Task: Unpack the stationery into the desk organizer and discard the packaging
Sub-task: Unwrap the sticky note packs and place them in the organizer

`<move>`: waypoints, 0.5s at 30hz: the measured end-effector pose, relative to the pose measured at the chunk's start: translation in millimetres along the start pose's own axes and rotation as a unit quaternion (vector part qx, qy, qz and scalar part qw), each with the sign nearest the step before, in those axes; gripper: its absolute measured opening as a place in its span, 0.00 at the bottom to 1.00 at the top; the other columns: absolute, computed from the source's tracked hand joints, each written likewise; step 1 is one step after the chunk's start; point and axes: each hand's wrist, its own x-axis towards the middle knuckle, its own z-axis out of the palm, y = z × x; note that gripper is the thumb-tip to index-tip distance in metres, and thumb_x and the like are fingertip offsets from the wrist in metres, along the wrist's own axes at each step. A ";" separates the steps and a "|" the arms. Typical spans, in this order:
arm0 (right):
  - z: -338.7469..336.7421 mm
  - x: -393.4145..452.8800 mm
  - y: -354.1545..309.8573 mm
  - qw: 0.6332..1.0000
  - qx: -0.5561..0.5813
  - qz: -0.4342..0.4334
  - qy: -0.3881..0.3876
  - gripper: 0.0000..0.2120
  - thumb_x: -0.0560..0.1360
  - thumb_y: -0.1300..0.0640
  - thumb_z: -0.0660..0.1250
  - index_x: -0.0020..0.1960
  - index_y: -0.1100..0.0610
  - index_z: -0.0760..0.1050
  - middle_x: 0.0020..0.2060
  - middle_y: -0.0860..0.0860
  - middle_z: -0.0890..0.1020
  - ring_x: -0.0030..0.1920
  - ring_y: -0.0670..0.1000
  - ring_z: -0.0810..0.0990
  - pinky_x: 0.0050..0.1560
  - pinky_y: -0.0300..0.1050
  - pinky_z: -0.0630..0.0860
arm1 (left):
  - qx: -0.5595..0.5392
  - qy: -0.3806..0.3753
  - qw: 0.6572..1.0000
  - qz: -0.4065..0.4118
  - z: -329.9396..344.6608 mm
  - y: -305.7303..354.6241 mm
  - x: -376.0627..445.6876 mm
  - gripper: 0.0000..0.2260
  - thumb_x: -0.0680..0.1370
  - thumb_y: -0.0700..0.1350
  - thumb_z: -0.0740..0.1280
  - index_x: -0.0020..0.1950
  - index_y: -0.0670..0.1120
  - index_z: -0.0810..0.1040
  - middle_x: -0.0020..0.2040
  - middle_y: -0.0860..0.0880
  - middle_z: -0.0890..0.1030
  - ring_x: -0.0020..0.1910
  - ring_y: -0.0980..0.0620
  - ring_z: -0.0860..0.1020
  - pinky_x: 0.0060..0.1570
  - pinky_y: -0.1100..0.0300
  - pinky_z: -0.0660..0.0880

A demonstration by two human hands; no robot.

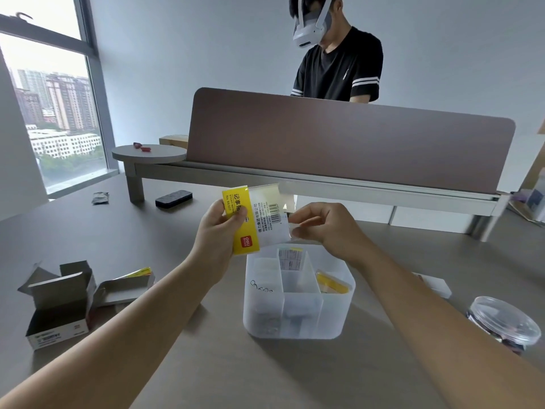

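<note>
Sticky-note pack [256, 219]: L hand [216, 231] grips, R hand [320, 224] pinches edge.

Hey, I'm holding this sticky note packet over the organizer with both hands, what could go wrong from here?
1. The sticky note packet is pinched at its ends by your left hand and right hand; the notes might slip out into the wrong compartment of the desk organizer.
2. The empty wrapper could land in the organizer too.
3. Your right forearm passes close to the clear lidded jar; a sweep might knock it.
</note>
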 end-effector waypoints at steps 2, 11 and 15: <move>-1.6 -0.7 2.0 0.999 -0.021 -0.019 0.018 0.11 0.69 0.68 0.66 0.38 0.53 0.76 0.37 0.45 0.78 0.40 0.44 0.78 0.48 0.40 0.75 | -0.005 0.008 1.000 -0.005 -0.4 0.2 1.0 0.06 0.78 0.39 0.58 0.52 0.45 0.71 0.50 0.48 0.78 0.45 0.50 0.78 0.34 0.60 0.79; 3.5 -4.6 -2.4 0.999 0.029 0.023 -0.019 0.06 0.74 0.60 0.62 0.43 0.53 0.77 0.42 0.44 0.79 0.43 0.40 0.75 0.46 0.32 0.70 | -0.005 -0.001 1.000 -0.025 4.1 -0.2 -0.8 0.11 0.77 0.40 0.58 0.59 0.44 0.70 0.57 0.45 0.77 0.49 0.47 0.78 0.37 0.57 0.80; 5.4 -1.2 1.4 0.996 0.075 0.048 -0.016 0.08 0.71 0.57 0.67 0.48 0.59 0.78 0.50 0.52 0.80 0.47 0.48 0.78 0.52 0.37 0.73 | 0.001 -0.008 1.000 -0.027 4.2 -0.4 -2.0 0.09 0.77 0.40 0.58 0.56 0.44 0.71 0.53 0.46 0.78 0.47 0.48 0.78 0.35 0.58 0.80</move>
